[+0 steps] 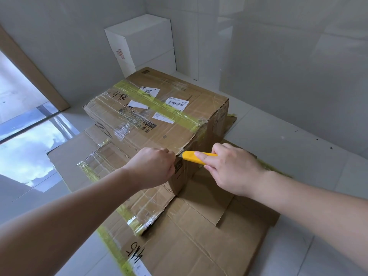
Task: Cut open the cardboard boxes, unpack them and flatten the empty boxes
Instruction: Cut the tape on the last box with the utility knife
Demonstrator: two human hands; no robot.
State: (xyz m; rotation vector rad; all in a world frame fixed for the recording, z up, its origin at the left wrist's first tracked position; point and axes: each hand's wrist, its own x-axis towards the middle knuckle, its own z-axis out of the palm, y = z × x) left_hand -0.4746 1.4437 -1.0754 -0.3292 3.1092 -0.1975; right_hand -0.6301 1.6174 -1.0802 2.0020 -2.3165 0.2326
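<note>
- My right hand [233,170] grips a yellow knife [196,157], forefinger laid along its top, the tip at the near top corner of the taped box [159,118].
- My left hand [154,168] is curled at that same corner; what it pinches, if anything, I cannot tell.
- The box sits on flattened cardboard [199,236] on the floor [288,136].
- A white box [143,42] stands behind, in the corner.

White block [139,42] upright in wall corner at my 12 o'clock, small reddish sticker [120,54] on its left face. Pale tiled floor [288,140] under everything, dark specks at 2 o'clock. Brown door frame [29,70] at 10 o'clock, glossy floor beyond mirroring sky.
</note>
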